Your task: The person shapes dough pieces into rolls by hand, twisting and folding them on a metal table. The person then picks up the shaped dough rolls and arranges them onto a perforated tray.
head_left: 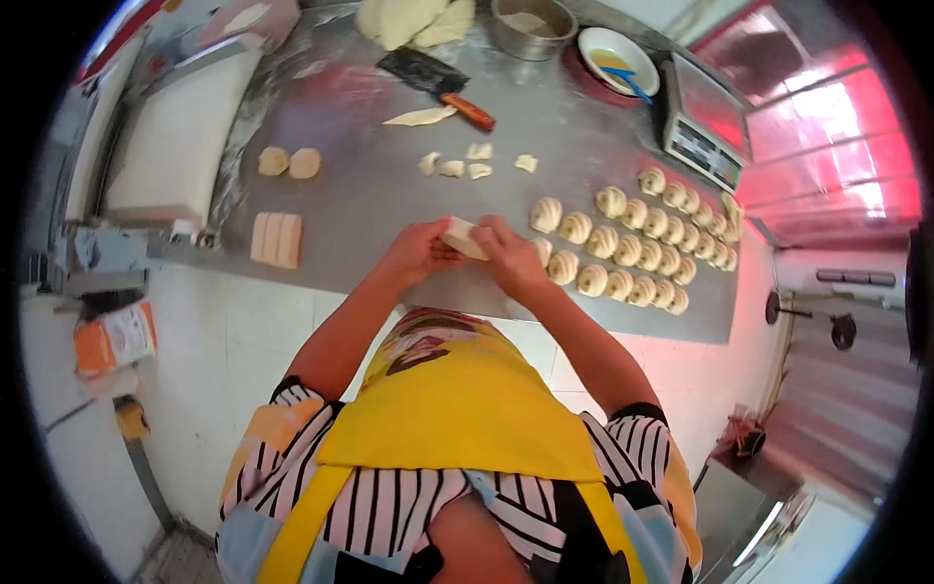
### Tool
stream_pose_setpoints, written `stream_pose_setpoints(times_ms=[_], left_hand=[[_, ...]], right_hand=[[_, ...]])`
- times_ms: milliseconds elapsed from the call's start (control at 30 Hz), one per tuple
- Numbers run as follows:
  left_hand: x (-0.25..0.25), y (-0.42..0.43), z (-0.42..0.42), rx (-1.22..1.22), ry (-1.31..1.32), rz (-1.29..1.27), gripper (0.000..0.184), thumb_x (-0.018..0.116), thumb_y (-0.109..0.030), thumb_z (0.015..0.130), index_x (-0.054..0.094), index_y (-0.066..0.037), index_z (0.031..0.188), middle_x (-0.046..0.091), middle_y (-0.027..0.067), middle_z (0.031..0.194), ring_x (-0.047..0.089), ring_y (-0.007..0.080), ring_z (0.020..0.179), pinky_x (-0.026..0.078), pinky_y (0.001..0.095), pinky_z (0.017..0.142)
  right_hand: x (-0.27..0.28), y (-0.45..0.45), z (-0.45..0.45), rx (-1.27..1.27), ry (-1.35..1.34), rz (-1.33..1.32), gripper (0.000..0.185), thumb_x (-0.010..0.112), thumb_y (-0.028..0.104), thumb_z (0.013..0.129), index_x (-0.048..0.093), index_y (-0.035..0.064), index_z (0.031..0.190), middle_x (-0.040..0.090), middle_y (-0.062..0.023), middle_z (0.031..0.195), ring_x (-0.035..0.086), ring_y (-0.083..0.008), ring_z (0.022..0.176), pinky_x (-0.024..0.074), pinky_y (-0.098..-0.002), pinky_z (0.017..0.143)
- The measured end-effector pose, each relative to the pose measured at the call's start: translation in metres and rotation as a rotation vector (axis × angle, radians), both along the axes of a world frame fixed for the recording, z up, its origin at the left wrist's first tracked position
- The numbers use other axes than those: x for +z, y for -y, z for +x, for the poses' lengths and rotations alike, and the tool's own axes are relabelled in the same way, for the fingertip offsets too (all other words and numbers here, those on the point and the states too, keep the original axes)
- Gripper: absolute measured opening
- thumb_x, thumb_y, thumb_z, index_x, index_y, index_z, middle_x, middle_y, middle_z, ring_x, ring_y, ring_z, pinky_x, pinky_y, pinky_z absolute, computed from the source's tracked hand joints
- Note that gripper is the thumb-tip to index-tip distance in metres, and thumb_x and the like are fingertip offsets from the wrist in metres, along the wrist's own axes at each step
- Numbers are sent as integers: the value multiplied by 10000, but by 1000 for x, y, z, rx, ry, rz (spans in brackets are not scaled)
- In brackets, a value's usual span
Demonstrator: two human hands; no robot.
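A pale piece of dough (461, 239) is held between my two hands above the front of the metal table. My left hand (420, 252) grips its left end with curled fingers. At the other end my right hand (510, 259) closes on the dough from above. Rows of shaped, ridged dough rolls (602, 241) lie just to the right of my right hand. Left of my left hand is a block of dough strips (277, 239), with two round dough pieces (289, 163) beyond it. Several small dough scraps (479, 161) lie ahead of my hands.
A dough cutter (424, 73) with an orange handle lies near the back beside a thin dough strip (421, 116). Behind are a large dough mass (415, 21), a metal bowl (533, 29), a white bowl (619, 60) with a blue utensil, and a scale (704, 127).
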State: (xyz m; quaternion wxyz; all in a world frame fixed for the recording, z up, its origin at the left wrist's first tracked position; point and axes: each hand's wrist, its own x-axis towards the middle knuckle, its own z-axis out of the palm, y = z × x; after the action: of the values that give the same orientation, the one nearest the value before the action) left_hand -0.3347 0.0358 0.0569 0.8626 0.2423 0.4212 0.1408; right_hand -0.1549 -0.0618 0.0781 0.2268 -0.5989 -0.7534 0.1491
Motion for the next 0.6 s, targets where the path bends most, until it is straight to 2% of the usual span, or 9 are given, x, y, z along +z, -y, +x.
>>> stream_pose_setpoints(times_ms=[67,100,167,200,267,300,367,467,600], left_hand=[[-6,-1,-3,-73,42,-124,244,522,-248,911,552,-37,1029,617,103,878,635,202,801,548,315,665],[-8,0,-3,-101,-13,65,236,529,-235,906,551,-38,1033,620,104,884,636,204,804,539,311,662],[-13,3,-3,-172,-124,439,224,544,-210,896,549,-41,1042,625,108,895,637,207,812,521,302,657],[-13,6,-1,-144,-240,932,197,545,-186,883,551,-42,1017,621,94,860,625,192,765,503,298,634],[-14,8,2,-53,-484,1916,145,548,-138,858,557,-44,968,613,66,789,599,162,671,469,289,586],[-11,11,1,-48,-464,1768,129,554,-122,843,566,-46,946,615,67,784,592,155,666,468,289,592],[-3,11,-3,-41,-415,1482,101,565,-91,813,586,-51,904,620,71,774,579,140,654,466,287,602],[-5,0,-9,-41,-267,680,87,587,-84,791,600,-34,861,628,101,792,575,150,654,468,314,615],[-12,4,0,-275,-426,870,224,601,-104,787,604,-26,997,638,133,855,625,223,768,477,326,671]], right_hand=[[6,-6,5,51,16,156,424,625,143,769,462,68,1153,534,-143,1095,584,-312,878,510,-367,697],[8,-7,5,66,24,231,398,619,148,783,464,66,1140,544,-134,1077,590,-289,868,513,-359,677],[-2,-6,-1,-244,-412,-371,400,635,148,787,468,69,1142,573,-120,990,593,-235,832,507,-339,662],[-7,-5,-3,-401,-621,-677,401,643,148,789,470,71,1142,587,-113,947,594,-208,813,504,-329,654],[-16,-3,-9,-487,-1215,-797,437,647,134,790,462,78,1182,599,-119,887,596,-177,762,498,-316,646],[-12,-2,-15,-525,-1518,-853,455,649,128,791,458,82,1201,605,-122,857,596,-162,737,494,-310,642],[3,2,-20,-255,-1261,-686,423,629,68,800,471,79,1193,608,-91,845,583,-146,684,492,-284,649],[13,4,-17,-59,-724,-506,382,608,31,807,500,75,1172,611,-70,850,566,-124,666,492,-273,664],[32,-9,-16,-176,-503,-590,292,620,35,797,557,41,1081,611,-41,831,563,-116,704,484,-278,681]])
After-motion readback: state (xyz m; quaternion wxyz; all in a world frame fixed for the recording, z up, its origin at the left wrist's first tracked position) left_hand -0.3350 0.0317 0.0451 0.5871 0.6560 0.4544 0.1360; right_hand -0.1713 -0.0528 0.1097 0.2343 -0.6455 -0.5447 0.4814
